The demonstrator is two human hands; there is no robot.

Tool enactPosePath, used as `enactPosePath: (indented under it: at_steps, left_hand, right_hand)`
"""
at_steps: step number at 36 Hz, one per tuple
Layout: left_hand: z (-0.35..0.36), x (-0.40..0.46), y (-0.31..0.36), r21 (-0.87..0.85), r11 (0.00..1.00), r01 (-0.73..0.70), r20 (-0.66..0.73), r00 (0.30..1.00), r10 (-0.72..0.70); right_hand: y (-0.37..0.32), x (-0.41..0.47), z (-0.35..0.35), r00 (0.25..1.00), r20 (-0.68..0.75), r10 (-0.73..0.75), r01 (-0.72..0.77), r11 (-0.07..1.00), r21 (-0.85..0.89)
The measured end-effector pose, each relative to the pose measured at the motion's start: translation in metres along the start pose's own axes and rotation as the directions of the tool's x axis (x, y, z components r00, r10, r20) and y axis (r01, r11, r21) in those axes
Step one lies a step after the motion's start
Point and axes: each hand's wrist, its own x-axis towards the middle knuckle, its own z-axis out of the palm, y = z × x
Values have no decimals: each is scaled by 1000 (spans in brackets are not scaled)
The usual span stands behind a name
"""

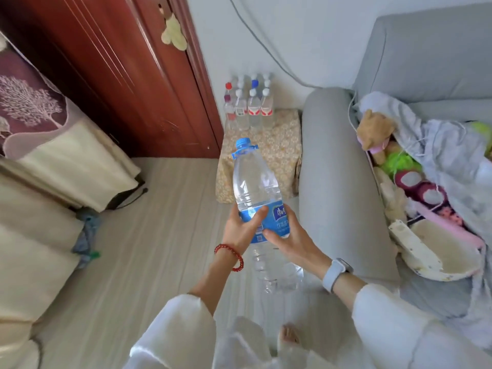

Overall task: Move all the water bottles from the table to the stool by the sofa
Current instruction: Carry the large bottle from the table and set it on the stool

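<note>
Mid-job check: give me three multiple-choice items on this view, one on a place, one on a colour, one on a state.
1. Where do the small bottles stand?
A. on the sofa
B. at the stool's back edge
C. on the floor

2. The big bottle's cap is:
A. blue
B. green
C. black

3. The big bottle is:
A. lying on the stool
B. gripped by the left hand alone
C. held in both hands, right hand included

Key: 1 B, they line the stool's far edge; 2 A, the cap shows blue; 3 C, fingers of both hands wrap its label.
</note>
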Motion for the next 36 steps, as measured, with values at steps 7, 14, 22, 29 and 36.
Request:
enactPosePath:
  at_steps: [7,14,22,29,36]
  left_hand:
    - [4,142,35,40,999,17,44,999,-19]
    - [16,311,59,75,997,-8,127,992,-2]
    - [49,460,91,146,989,-20,300,954,-25]
    - [100,548,114,216,974,-72,427,904,-28]
    - [157,648,122,451,868,-210,426,905,-2]
  right_hand:
    - [-18,139,-35,1000,18,9,-9,1000,-11]
    - [-24,292,-63,995,-77,57,-52,996,72]
    - [-29,423,-117,971,-170,165,-138,977,161]
    - [-15,498,-178,940,-242,239,-197,963,186]
    - [15,588,-249,926,-261,275,-234,956,178]
